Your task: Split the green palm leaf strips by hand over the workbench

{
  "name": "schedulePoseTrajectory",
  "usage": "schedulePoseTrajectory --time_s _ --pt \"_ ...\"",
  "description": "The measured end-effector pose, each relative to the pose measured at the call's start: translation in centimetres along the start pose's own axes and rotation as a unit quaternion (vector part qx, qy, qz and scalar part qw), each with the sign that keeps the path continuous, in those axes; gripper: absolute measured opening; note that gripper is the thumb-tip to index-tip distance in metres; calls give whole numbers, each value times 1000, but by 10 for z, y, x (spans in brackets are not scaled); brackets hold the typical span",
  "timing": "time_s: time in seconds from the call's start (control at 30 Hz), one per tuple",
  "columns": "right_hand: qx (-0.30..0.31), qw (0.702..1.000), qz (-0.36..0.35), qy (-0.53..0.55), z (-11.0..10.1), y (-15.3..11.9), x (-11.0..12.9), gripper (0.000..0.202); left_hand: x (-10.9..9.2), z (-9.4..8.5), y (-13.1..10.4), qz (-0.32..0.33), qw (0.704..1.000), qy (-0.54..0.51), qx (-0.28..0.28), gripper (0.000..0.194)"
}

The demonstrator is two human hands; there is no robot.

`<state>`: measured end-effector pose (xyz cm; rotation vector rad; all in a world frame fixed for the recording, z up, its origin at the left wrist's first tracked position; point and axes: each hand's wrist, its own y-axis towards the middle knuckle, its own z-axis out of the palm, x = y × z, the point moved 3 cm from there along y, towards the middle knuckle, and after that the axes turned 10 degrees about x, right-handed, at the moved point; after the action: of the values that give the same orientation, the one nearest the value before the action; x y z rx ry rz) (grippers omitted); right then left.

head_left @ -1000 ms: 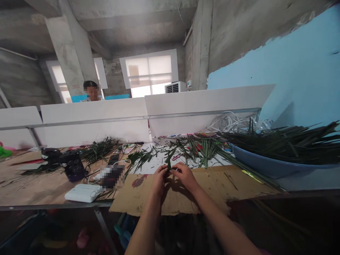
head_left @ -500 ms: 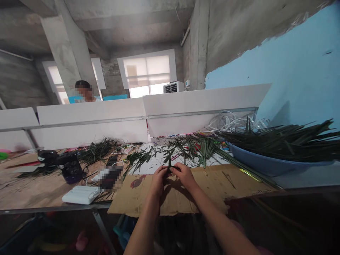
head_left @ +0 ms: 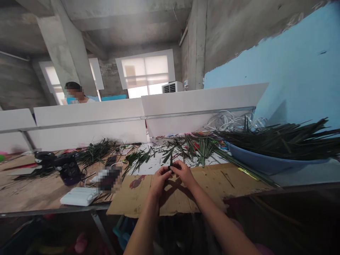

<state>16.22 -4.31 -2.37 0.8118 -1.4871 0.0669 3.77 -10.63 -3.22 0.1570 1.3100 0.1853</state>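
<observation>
Between my two hands is a small dark green leaf strip point(head_left: 171, 159), its pointed end sticking up past my fingertips. My left hand point(head_left: 160, 177) is closed on its lower part, thumb and fingers pinched together. My right hand point(head_left: 183, 172) pinches the same strip from the other side, so the fingertips of both hands nearly meet. The folded part of the strip is mostly hidden by my fingers. Both hands are held over a brown cardboard sheet point(head_left: 127, 202) at the table's front edge. Cut green leaf pieces point(head_left: 204, 150) lie just beyond it.
On the right, a blue basin point(head_left: 252, 159) is heaped with long leaves. A white box-like device point(head_left: 78, 197), a dark container point(head_left: 67, 170) and more leaves point(head_left: 95, 152) occupy the left. White panels point(head_left: 207, 101) stand behind; a person point(head_left: 77, 94) is beyond them.
The view has shifted slightly. My fingers have moved a little around the leaf strip, and both hands still grip it. The person behind the panels has shifted left.
</observation>
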Motion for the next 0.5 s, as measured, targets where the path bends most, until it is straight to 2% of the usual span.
schedulePoseTrajectory --time_s 0.27,0.5 --pt "-9 999 6 39 -5 3 -3 27 1 4 1 9 999 37 1 21" --pt "-10 999 2 44 -3 1 -4 22 -1 5 0 26 999 47 0 26"
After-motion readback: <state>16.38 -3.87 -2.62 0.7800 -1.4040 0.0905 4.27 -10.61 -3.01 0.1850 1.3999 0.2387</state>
